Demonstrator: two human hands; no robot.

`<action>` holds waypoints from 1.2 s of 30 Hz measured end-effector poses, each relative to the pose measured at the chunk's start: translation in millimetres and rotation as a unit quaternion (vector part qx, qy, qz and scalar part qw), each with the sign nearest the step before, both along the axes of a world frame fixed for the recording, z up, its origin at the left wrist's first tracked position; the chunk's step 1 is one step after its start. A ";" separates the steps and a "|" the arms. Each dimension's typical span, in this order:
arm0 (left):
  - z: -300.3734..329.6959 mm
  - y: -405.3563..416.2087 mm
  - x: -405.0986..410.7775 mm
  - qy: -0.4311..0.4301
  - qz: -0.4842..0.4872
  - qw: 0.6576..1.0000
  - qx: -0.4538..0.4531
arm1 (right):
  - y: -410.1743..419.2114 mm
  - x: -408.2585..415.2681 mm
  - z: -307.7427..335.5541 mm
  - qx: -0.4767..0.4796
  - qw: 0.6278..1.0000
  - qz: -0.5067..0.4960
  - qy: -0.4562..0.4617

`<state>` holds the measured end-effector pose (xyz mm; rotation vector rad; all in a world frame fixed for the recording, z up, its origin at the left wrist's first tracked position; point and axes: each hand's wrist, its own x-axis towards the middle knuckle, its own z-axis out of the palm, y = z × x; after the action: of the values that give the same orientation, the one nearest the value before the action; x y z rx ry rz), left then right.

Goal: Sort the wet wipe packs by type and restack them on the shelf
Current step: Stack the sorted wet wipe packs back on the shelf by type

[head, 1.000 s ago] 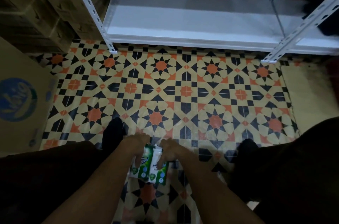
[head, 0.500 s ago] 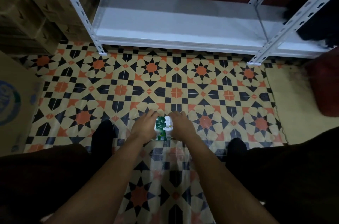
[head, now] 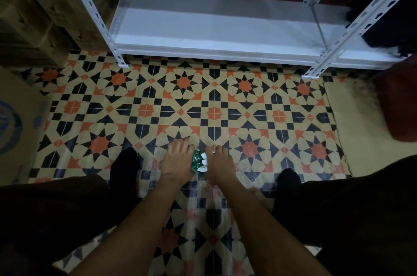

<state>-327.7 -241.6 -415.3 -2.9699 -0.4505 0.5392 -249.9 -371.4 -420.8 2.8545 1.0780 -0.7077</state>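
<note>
Both hands hold the green-and-white wet wipe packs (head: 199, 160) between them above the patterned floor (head: 144, 104), in front of the white shelf (head: 214, 29). The left hand (head: 178, 158) and right hand (head: 217, 164) curl round the packs' sides. So little shows between them that the packs' long axis cannot be told.

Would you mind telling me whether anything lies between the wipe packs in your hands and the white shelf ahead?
Nothing visible does. The left hand and right hand hold the wipe packs between them above bare patterned floor, which runs unobstructed to the bottom shelf. The cardboard box sits off to the left.
</note>
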 end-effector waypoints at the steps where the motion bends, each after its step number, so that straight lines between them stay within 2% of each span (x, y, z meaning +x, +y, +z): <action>1: 3.2 -1.6 2.6 0.010 -0.002 1.000 -0.013 | -0.5 0.3 0.6 -0.006 1.000 -0.004 0.008; 3: 7.6 -3.2 6.3 0.018 0.014 0.999 -0.048 | -1.2 0.3 0.0 -0.006 0.999 -0.022 0.032; 7: 18.4 -0.7 3.3 -0.011 0.111 0.985 -0.130 | -8.7 7.2 13.8 0.068 0.983 -0.114 0.127; 9: 26.4 2.4 -0.3 -0.040 0.182 0.971 -0.151 | -15.1 15.4 24.0 0.107 0.958 -0.191 0.182; 11: 36.9 8.5 1.0 -0.087 0.295 0.932 -0.189 | -20.5 25.7 35.6 0.180 0.909 -0.305 0.222; 12: 49.6 11.0 4.3 -0.126 0.364 0.897 -0.217 | -21.5 31.4 43.5 0.230 0.870 -0.366 0.239; 13: 57.8 13.6 7.8 -0.162 0.433 0.848 -0.260 | -23.0 35.5 54.3 0.281 0.815 -0.428 0.271; 16: 90.4 21.5 28.7 -0.272 0.577 0.645 -0.422 | -17.8 51.3 87.9 0.428 0.624 -0.526 0.388; 17: 103.6 24.4 37.5 -0.303 0.593 0.580 -0.468 | -14.3 57.3 102.7 0.461 0.582 -0.529 0.411; 19: 128.1 30.6 53.8 -0.349 0.602 0.472 -0.541 | -4.5 66.0 131.6 0.514 0.526 -0.518 0.435; 21: 154.8 39.5 70.7 -0.373 0.594 0.415 -0.580 | 7.3 77.2 162.0 0.555 0.495 -0.503 0.440; 24: 206.9 49.4 99.4 -0.398 0.548 0.373 -0.635 | 24.0 92.8 213.3 0.595 0.455 -0.500 0.435; 29: 291.5 63.6 140.9 -0.423 0.488 0.341 -0.683 | 55.9 119.4 286.7 0.628 0.428 -0.511 0.402; 36: 387.8 97.2 209.1 -0.458 0.449 0.345 -0.685 | 103.0 159.2 373.0 0.695 0.378 -0.464 0.398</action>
<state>-118.6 -144.4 -27.4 -3.1478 -3.2001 -2.1727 -90.7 -268.4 -47.8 4.5195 -1.4530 -2.2823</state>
